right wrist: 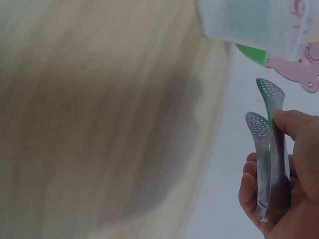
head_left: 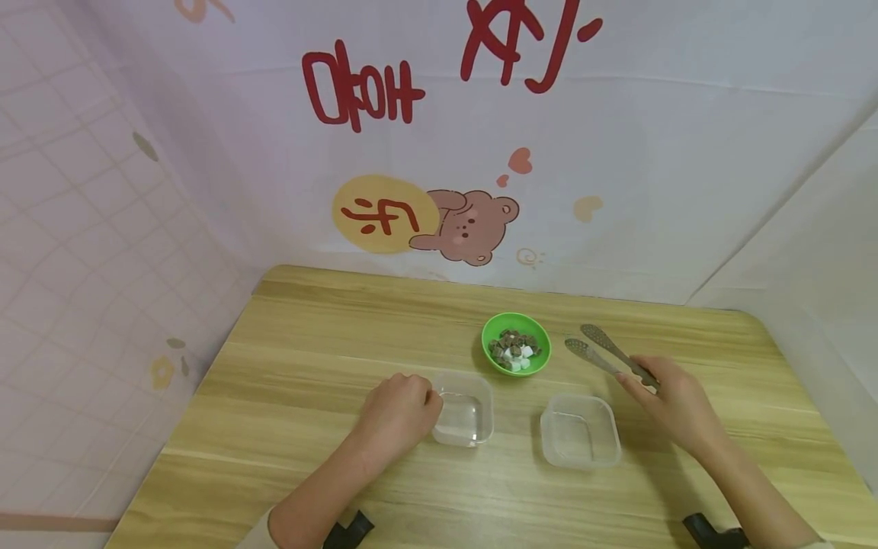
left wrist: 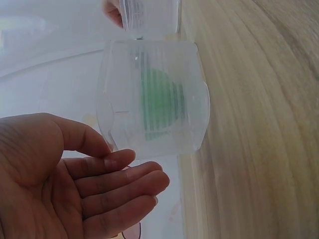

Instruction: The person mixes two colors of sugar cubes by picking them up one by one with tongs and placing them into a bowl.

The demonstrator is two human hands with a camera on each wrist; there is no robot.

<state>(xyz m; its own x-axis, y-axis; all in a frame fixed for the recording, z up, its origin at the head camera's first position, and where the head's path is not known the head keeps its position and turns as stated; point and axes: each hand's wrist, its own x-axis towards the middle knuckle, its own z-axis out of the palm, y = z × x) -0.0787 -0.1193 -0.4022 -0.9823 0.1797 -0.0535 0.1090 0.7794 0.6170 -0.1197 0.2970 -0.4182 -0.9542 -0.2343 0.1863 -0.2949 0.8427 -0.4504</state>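
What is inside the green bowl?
The green bowl holds small brown pieces and a few white cubes on top. Whatever lies beneath that pile is covered, so it cannot be seen.

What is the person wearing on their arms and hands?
Both hands, the left hand and the right hand, are bare: no gloves or rings show. The forearms are bare too. A black strap piece sits near each wrist, and pale sleeve edges show lower down.

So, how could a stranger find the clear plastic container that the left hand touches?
On the light wooden table, find the small green bowl of brown and white cubes. Two clear square plastic containers sit before it; the one meant is the left one, against the left hand, away from the perforated metal tongs.
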